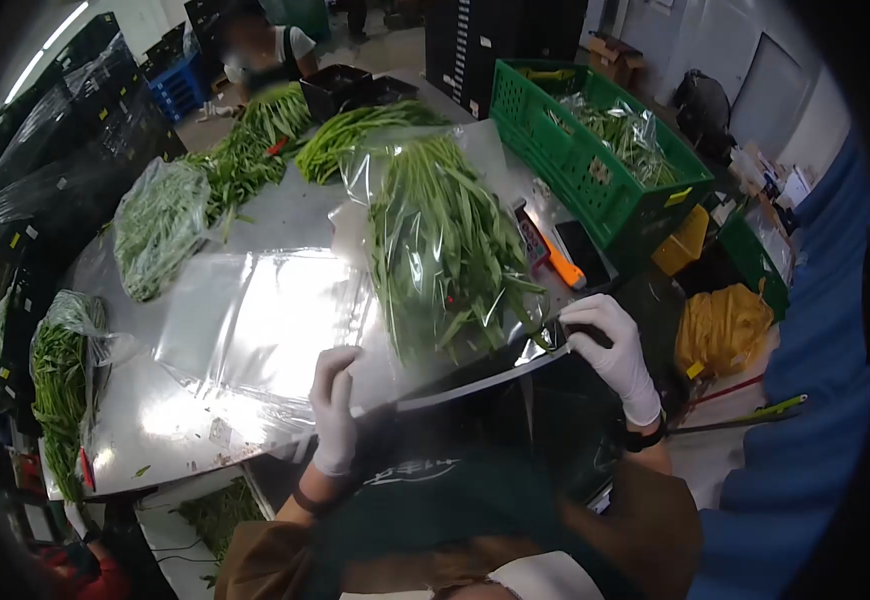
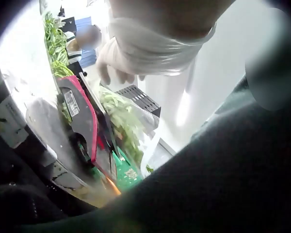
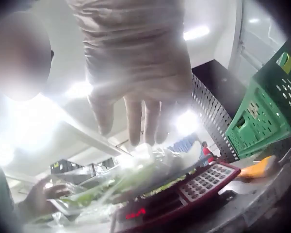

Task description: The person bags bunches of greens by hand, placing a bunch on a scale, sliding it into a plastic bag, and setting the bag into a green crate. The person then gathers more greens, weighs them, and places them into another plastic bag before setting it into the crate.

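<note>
Greens point(image 1: 423, 205) in a clear bag point(image 1: 455, 265) lie over the scale point(image 3: 208, 182), presumably for weighing, so my left grip point(image 1: 335, 410) and right grip point(image 1: 610, 345) hang relaxed beside them, holding nothing.

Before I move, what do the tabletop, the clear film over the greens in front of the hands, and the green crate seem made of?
Tabletop: smooth and likely metal, perhaps stainless steel, from its grey sheen and bright reflections.
Clear film: thin glossy plastic, type unclear; see-through, creased.
Green crate: probably rigid moulded plastic, judging by its even colour and perforated walls.
</note>
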The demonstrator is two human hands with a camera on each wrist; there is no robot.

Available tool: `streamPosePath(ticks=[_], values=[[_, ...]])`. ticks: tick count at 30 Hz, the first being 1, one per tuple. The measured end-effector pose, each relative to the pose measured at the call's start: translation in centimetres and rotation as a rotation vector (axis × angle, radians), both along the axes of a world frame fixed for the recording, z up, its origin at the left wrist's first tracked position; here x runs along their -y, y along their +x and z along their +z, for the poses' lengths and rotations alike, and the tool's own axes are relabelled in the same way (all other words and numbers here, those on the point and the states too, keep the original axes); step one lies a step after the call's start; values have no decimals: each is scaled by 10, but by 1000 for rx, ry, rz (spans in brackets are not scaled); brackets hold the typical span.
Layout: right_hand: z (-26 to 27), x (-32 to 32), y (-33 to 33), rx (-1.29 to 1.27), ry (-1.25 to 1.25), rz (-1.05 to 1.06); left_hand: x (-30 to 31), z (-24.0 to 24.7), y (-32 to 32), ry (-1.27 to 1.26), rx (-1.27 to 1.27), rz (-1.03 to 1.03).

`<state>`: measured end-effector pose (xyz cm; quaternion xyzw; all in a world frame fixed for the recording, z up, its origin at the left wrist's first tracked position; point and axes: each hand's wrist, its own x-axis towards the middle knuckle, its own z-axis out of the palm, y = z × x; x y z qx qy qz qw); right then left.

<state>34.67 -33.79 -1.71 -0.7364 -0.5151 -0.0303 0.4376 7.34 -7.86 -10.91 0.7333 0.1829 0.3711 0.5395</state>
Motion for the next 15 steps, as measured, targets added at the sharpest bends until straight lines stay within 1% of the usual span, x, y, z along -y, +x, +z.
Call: streamPosePath(ticks=[1, 2, 3, 4, 6, 9, 12, 15], values=[[-4, -2, -7, -115, 92, -8, 5, 4, 1, -110, -22, 42], [-7, -8, -18, -297, 115, 34, 5, 10, 5, -298, -86, 47], [-8, -18, -31, -306, 22, 172, 1, -2, 2, -491, -162, -104], [-9, -30, -43, -307, -64, 311, 4, 3, -1, -741, -249, -274], [-32, -56, -56, 56, -51, 560, 12, 6, 6, -602, -361, -517], [-63, -81, -66, -30, -176, 552, 21, 7, 12, -177, -531, -348], [-77, -89, -69, -48, -195, 497, 18, 11, 14, 110, -705, -364], [-68, -87, -84, -99, 23, 433, 32, 0, 9, 218, -458, -245]])
